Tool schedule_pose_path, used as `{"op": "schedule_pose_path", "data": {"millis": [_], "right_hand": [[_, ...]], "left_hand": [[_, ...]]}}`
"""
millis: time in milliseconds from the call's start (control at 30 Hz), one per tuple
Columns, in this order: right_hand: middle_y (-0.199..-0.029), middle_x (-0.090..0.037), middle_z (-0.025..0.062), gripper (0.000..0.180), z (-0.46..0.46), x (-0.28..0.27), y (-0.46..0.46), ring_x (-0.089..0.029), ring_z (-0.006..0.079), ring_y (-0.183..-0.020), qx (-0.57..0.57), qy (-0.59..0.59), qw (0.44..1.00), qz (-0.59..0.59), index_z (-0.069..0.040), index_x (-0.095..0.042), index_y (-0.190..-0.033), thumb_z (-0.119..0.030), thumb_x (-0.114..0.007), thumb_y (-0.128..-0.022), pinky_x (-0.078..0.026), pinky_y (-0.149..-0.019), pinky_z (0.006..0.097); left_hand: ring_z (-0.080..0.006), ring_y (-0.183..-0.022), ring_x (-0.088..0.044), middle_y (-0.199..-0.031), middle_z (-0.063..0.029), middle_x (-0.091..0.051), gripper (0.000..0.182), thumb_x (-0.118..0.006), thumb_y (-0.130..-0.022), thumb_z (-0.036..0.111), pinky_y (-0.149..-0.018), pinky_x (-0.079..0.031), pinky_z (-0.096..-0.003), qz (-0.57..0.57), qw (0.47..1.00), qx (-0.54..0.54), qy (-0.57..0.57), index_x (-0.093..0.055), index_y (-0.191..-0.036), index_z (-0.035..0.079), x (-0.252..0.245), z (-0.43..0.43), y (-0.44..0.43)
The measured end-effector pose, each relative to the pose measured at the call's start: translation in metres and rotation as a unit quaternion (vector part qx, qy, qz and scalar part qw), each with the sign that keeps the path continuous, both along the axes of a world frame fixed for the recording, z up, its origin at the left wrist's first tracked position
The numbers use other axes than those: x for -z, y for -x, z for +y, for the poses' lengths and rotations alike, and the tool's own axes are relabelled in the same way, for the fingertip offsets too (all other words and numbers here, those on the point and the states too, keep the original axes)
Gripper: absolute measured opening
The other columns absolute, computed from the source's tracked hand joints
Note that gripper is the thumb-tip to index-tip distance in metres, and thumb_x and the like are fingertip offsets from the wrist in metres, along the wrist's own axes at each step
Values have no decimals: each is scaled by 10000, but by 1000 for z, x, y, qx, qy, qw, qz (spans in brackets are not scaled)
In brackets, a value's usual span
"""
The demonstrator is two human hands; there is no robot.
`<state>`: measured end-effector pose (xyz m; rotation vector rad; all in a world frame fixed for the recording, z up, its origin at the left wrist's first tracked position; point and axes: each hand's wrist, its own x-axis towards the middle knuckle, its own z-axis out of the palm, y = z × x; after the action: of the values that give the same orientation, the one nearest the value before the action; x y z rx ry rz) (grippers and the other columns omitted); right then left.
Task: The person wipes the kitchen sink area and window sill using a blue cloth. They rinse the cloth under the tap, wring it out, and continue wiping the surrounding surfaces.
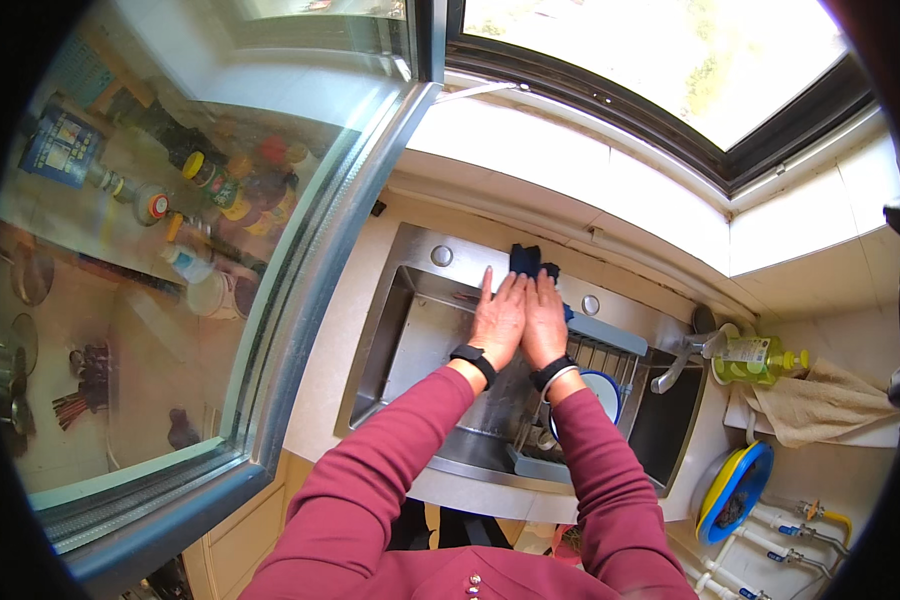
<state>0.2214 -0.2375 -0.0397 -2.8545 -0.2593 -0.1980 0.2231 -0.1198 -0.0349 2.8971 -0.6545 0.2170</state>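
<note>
Side by side, both hands reach to the back rim of a stainless steel sink [469, 262]. A bunched dark blue cloth [526, 259] lies there, partly hidden beneath the fingers. My left hand [499, 322] has its fingers stretched forward, the middle ones at the cloth's near edge; whether it grips the cloth is unclear. Against it rests my right hand [544, 319], over the cloth, which shows past its fingertips and at its right side. Below the right wrist, a grey dish rack [607, 334] spans the sink and holds a blue-rimmed white plate [601, 391].
An open window sash [337, 247] juts in at the left. Right of the rack are a faucet [671, 373], a green soap bottle [751, 360] and a beige towel [825, 405]. Blue and yellow basins [757, 457] hang below, near water pipes [742, 570].
</note>
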Motion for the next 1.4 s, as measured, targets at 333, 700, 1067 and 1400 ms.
{"op": "schedule_pose_path", "data": {"millis": [333,700,1067,1400], "right_hand": [[-1486,-418,258,489,106,17,-42,-392,407,-1388,-114,-94,989,-21,13,-500,-1367,-130,-522,-899,-311,-1156,478],[-1443,-487,210,440,-10,-34,6,-461,362,-1345,-139,5,990,-36,-35,-581,-1302,-69,-558,-864,-356,-1131,469],[-1484,-409,275,558,68,-1,-25,-367,434,-1396,-156,-137,978,1,34,-476,-1384,-37,-557,-837,-291,-1170,474],[-1480,-449,204,491,119,-2,-46,-422,365,-1378,-221,-147,964,-12,-7,-512,-1367,-72,-522,-880,-335,-1148,449]], "left_hand": [[-247,-1459,-302,-1488,-65,-468,521,-493,-907,145,-1214,-61,-575,-21,992,-105,-69,-490,-1422,69,-11,105,-10],[-319,-1369,-415,-1363,-197,-533,423,-500,-887,126,-1208,-129,-555,-13,998,-43,-52,-581,-1270,-34,-8,5,7],[-276,-1431,-355,-1453,-129,-501,496,-483,-906,169,-1212,-89,-550,-1,989,-84,-121,-536,-1377,22,-8,75,-17],[-325,-1394,-395,-1429,-202,-491,447,-465,-904,83,-1202,-157,-545,-45,988,-149,12,-524,-1328,-46,1,130,-9]]}}
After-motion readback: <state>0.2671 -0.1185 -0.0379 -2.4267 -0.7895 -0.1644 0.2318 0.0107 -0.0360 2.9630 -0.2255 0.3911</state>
